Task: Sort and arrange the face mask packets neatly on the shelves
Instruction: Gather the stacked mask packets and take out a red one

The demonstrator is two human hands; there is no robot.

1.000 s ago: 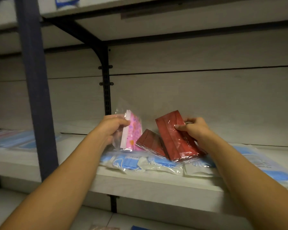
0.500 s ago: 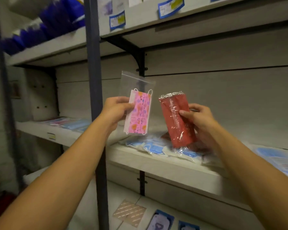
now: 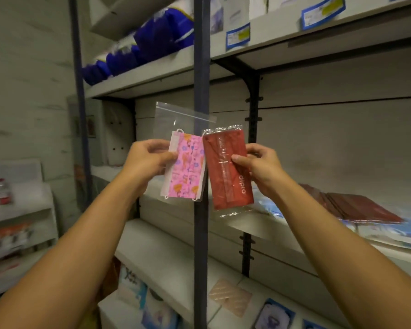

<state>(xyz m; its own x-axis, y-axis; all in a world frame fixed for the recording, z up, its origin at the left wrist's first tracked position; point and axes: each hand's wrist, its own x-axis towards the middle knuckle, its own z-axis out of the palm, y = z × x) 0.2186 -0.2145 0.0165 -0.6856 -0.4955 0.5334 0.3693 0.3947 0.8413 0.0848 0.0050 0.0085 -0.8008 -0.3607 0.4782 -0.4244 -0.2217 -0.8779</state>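
My left hand (image 3: 147, 160) pinches a clear zip bag with a pink patterned mask packet (image 3: 188, 169), held upright in front of the shelf post. Right beside it, my right hand (image 3: 261, 167) grips a red mask packet (image 3: 226, 172) in clear wrap, also upright. The two packets almost touch edge to edge at chest height. On the middle shelf (image 3: 259, 230) to the right lies a stack of dark red packets (image 3: 351, 205) on top of blue mask packets (image 3: 403, 231).
A dark metal post (image 3: 201, 233) runs straight down behind the packets. The upper shelf (image 3: 152, 79) carries blue and white bags (image 3: 140, 48) and price labels. Lower shelves hold more packets (image 3: 230, 296). A white cabinet with a bottle (image 3: 4, 192) stands at the left.
Both hands lifted the pink and red packets off the middle shelf and brought them side by side. The view turned left, so the shelf post now sits in the centre.
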